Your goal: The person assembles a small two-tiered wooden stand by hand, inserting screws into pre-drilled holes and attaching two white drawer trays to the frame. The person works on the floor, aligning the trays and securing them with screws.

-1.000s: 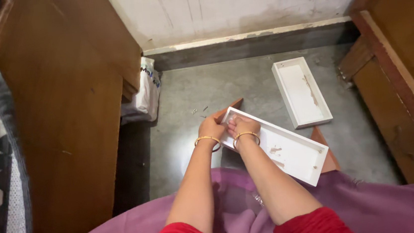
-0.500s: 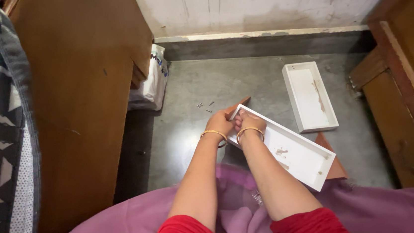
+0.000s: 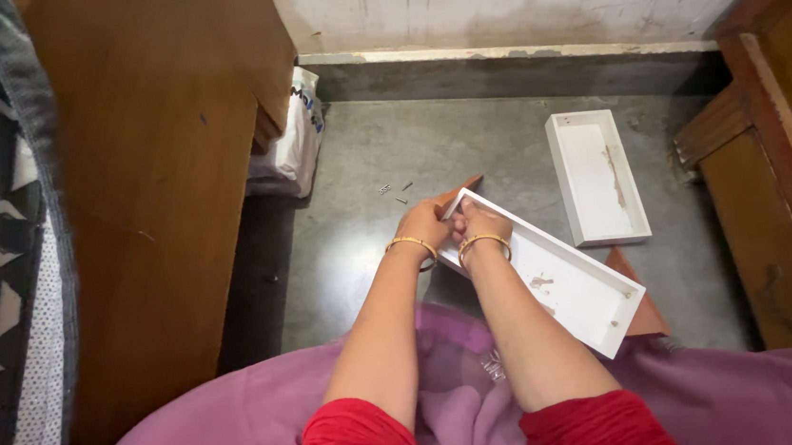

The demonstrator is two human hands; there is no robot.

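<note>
A long white open tray (image 3: 564, 284) is being held at its near-left end, lying slanted across a reddish-brown board (image 3: 647, 310) on the grey floor (image 3: 350, 246), just ahead of the person's lap. The end wall of the tray is being pinched by the left hand (image 3: 423, 225) from outside, while the right hand (image 3: 480, 223) is being pressed over the same corner, its grip closed on the rim; both wrists are being circled by thin gold bangles. A few small screws (image 3: 396, 192) are lying scattered on the floor just beyond the hands. A second white tray (image 3: 595, 176) is resting flat on the floor, apart to the right. A wooden cabinet (image 3: 153, 177) is standing at the left, with a white plastic bag (image 3: 293, 141) tucked beside it against the wall.
</note>
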